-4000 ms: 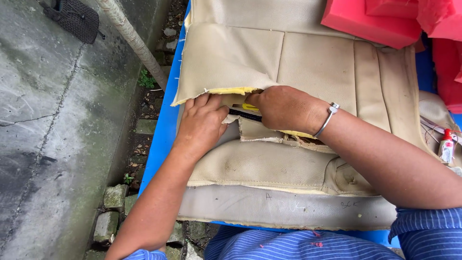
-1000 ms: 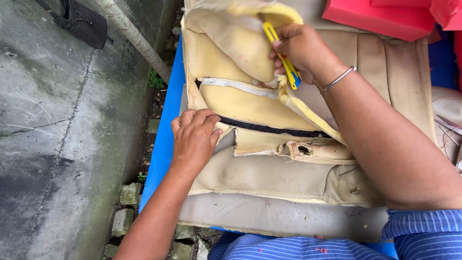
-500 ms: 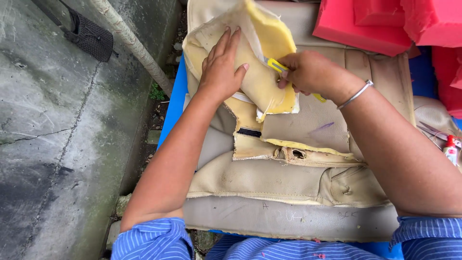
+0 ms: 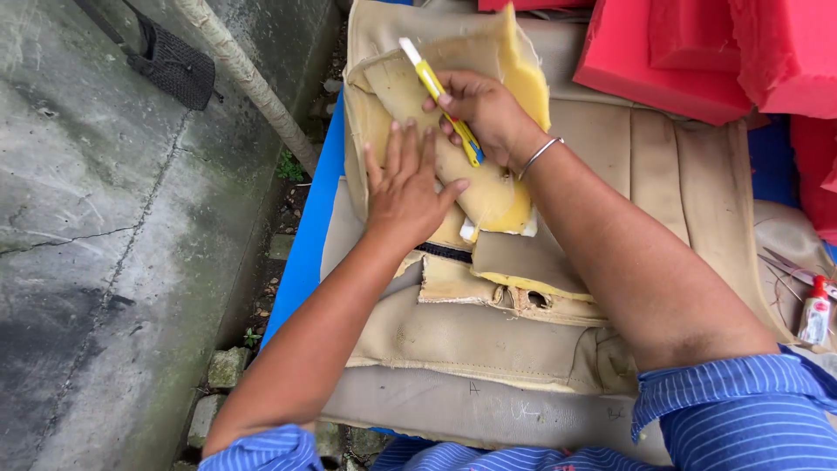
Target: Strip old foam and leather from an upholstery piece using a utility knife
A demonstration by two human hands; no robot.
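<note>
the left hand (image 4: 408,194) lies flat and open, fingers spread, pressing the folded-back yellow foam flap (image 4: 488,187) near the far left edge of the beige seat cover (image 4: 680,183). the right hand (image 4: 484,109) is closed around a yellow utility knife (image 4: 438,96), its blade pointing away over the flap. the cover lies on a blue bench (image 4: 301,262). red foam blocks (image 4: 697,52) sit at the far right corner, a small red-capped bottle (image 4: 817,312) at the right edge.
</note>
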